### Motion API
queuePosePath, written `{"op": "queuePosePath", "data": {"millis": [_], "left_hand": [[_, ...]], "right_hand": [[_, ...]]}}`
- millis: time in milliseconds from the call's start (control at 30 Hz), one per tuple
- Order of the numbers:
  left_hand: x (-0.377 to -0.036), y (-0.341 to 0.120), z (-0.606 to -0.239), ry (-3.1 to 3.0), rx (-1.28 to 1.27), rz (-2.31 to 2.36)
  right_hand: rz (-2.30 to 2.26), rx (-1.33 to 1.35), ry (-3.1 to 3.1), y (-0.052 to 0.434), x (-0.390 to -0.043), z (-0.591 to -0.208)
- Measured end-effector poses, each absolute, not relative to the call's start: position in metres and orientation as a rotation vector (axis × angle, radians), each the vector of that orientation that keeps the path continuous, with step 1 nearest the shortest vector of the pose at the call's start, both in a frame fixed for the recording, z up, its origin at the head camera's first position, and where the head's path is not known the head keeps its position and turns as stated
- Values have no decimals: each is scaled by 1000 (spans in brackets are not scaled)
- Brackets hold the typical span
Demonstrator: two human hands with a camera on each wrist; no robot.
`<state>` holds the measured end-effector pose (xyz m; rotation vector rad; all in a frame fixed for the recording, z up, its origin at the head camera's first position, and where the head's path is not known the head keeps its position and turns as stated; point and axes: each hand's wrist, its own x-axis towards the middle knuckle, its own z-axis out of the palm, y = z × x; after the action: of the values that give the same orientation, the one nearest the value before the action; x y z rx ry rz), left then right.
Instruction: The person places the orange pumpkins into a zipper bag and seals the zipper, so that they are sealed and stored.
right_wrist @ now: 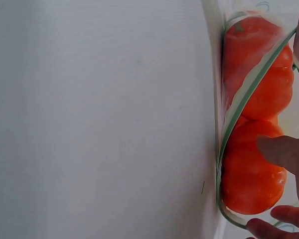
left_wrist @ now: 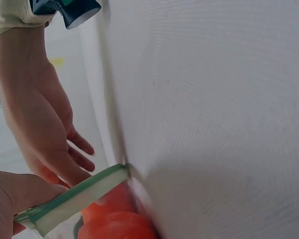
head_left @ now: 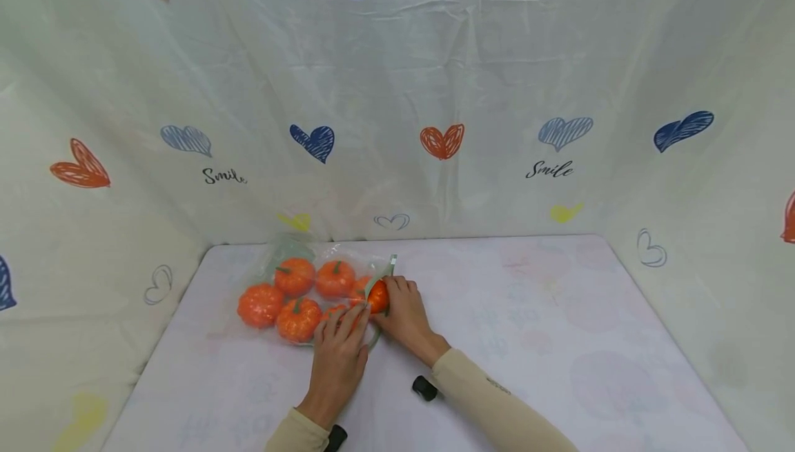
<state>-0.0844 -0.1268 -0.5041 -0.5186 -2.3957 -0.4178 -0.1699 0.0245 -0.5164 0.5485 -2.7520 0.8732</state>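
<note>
A clear zip bag (head_left: 282, 250) lies on the table's far left with several small orange pumpkins (head_left: 295, 276) inside. My right hand (head_left: 397, 300) curls its fingers (right_wrist: 284, 152) round one pumpkin (head_left: 379, 297) at the bag's mouth, half inside the green zip rim (right_wrist: 239, 109). My left hand (head_left: 344, 324) lies over the bag's near corner and pinches the green rim (left_wrist: 79, 194) at its end. In the left wrist view the right hand (left_wrist: 45, 134) sits beyond that rim, above an orange pumpkin (left_wrist: 114, 224). Another pumpkin (right_wrist: 259, 64) lies deeper in the bag.
The pale table (head_left: 528, 314) is walled on three sides by white cloth (head_left: 397, 93) printed with hearts. Black wrist devices (head_left: 425, 388) sit on both sleeves. The bag lies close to the back left corner.
</note>
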Motion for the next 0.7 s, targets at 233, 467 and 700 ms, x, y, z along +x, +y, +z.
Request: {"op": "queuePosePath", "data": {"millis": [233, 467, 700], "left_hand": [[-84, -127, -505, -2387, -522, -429], [-84, -126, -504, -2398, -517, -430], [-84, -126, -505, -2395, -515, -422]], "right_hand": [[742, 490, -2758, 28, -166, -520], [760, 463, -2723, 26, -167, -522], [784, 452, -2729, 23, -169, -519]]}}
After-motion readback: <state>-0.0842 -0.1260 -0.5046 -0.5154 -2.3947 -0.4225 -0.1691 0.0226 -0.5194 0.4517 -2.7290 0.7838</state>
